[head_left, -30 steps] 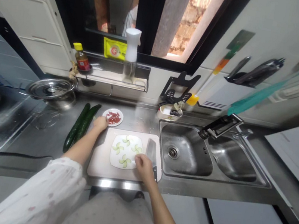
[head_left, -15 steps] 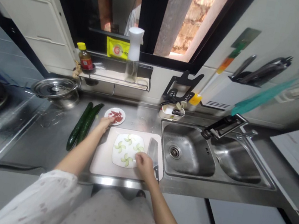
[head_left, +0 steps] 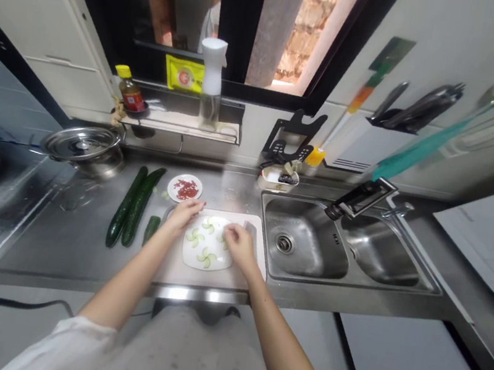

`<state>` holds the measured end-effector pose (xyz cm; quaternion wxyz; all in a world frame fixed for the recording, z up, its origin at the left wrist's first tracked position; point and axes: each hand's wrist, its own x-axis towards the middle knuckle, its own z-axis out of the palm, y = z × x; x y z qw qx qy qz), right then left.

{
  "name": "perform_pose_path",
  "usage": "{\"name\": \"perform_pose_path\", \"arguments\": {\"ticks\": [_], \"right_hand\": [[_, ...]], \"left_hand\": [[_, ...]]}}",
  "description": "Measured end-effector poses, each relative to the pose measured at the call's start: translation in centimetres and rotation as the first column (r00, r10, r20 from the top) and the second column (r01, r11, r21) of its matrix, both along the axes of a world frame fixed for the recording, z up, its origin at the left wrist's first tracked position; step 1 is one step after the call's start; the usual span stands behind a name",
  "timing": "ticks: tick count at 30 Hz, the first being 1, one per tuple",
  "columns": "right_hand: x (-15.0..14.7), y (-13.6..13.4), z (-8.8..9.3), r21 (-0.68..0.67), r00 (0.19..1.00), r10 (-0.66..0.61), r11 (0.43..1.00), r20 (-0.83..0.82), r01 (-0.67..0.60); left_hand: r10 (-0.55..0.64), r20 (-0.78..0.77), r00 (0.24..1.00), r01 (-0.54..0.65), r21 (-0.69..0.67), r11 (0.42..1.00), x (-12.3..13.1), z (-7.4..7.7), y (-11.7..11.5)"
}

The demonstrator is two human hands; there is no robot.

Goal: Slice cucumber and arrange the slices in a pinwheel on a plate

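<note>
Narrow gap between the hands (head_left: 185, 214) (head_left: 240, 243) over the plate (head_left: 189, 256), cucumbers (head_left: 124, 209) an obstacle leftward

Worktop (head_left: 73, 245) was smooth metal, glossy where light struck it. Sink (head_left: 310, 261) was satin metal; lidded pot (head_left: 106, 168), polished metal. Square plate (head_left: 221, 261) looked ceramic, smooth and glazed; cutting board (head_left: 172, 271), matt plastic. Cucumbers (head_left: 136, 214) had bumpy, shiny skins. Sleeves (head_left: 67, 341) were matt cloth. Brickwork (head_left: 305, 28) outside looked rough.

Pale-green slices (head_left: 195, 238) form pinwheels on a squarish white plate (head_left: 209, 242), flat on the cutting board (head_left: 195, 277)
</note>
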<state>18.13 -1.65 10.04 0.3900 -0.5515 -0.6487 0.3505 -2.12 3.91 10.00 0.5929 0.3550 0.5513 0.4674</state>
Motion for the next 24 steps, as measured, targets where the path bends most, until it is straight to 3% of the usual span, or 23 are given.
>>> {"name": "perform_pose_path", "arguments": {"ticks": [3, 6, 9, 12, 15, 24], "right_hand": [[-0.4, 0.9, 1.4, -0.008, 0.996, -0.011, 1.0, -0.086, 0.01], [-0.6, 1.3, 2.9, -0.025, 0.992, -0.023, 0.999, -0.122, 0.02], [-0.7, 1.4, 4.1, -0.048, 0.99, 0.009, 0.999, -0.14, -0.016], [-0.8, 1.3, 4.5, -0.071, 0.988, 0.042, 0.996, -0.151, -0.054], [-0.9, 1.3, 4.3, -0.08, 0.985, 0.056, 0.994, -0.165, -0.07], [-0.6, 1.2, 3.6, -0.096, 0.978, 0.074, 0.991, -0.194, -0.094]], "left_hand": [[0.027, -0.284, 0.959, 0.044, 0.241, 0.97, 0.9, 0.9, -1.6], [0.114, -0.536, 0.837, 0.162, 0.441, 0.883, 1.5, 1.8, -3.1], [0.179, -0.672, 0.718, 0.299, 0.531, 0.793, 1.9, 2.4, -4.2], [0.218, -0.728, 0.65, 0.376, 0.558, 0.74, 2.2, 2.6, -4.8], [0.201, -0.763, 0.614, 0.425, 0.535, 0.73, 2.4, 2.5, -5.0], [0.149, -0.767, 0.623, 0.467, 0.519, 0.716, 3.1, 1.8, -5.5]]}}
